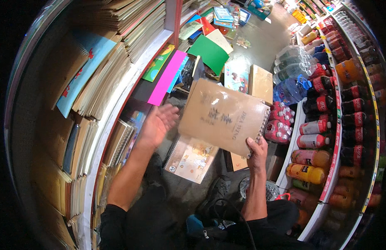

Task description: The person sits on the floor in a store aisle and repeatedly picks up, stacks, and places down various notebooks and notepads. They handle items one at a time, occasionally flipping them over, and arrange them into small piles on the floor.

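My right hand grips a brown spiral-bound drawing pad by the lower corner of its wire binding, thumb on the cover. The pad is held tilted in front of me and its cover bears writing. To its left, my left hand is open and slightly blurred, fingers apart, holding nothing. Partly hidden under the pad is a spiral sketchbook with a cartoon cover, lying near my feet. A bright pink sheet or folder sticks out from the shelf just above my left hand.
Shelves of stacked paper pads line the left, with a white shelf edge. Drink bottles fill the right-hand shelf. Ahead on the floor lie a green sheet, a brown box-like pad, shrink-wrapped bottles and a blue-tinted water jug.
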Motion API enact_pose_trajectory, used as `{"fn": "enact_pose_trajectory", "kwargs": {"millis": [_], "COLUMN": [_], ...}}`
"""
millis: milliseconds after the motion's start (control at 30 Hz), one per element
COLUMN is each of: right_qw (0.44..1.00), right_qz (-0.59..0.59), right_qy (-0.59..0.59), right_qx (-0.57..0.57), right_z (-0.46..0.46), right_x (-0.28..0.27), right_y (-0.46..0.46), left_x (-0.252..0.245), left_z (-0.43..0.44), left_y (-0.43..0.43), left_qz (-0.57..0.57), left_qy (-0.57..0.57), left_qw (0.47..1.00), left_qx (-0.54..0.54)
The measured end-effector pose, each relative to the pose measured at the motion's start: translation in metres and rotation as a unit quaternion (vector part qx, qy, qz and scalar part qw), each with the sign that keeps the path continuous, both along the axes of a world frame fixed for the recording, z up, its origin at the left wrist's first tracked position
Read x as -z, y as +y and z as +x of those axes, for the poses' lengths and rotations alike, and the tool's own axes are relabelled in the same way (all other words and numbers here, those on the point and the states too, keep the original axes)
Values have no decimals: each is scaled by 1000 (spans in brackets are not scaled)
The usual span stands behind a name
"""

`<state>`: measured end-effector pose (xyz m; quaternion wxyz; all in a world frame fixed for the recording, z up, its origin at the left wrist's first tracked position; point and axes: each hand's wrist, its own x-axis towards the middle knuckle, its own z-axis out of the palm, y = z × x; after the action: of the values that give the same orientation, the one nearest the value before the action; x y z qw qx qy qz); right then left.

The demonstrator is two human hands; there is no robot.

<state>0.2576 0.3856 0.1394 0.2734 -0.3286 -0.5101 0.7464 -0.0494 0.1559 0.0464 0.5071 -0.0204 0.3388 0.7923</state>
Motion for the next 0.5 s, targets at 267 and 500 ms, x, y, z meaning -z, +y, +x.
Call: {"fn": "enact_pose_trajectory", "kwargs": {"millis": [267, 500], "right_qw": [936, 944], "right_qz": [6, -158], "right_qy": [-150, -72], "right_qx": [-318, -281], "right_z": [-22, -78], "right_x": [28, 65], "right_y": [-41, -124], "left_x": [20, -6], "left_z": [82, 102], "left_y": [-94, -230], "left_qz": [-154, 29], "left_qy": [108, -38], "left_qw": [981, 991], "left_qx": [-40, -124]}}
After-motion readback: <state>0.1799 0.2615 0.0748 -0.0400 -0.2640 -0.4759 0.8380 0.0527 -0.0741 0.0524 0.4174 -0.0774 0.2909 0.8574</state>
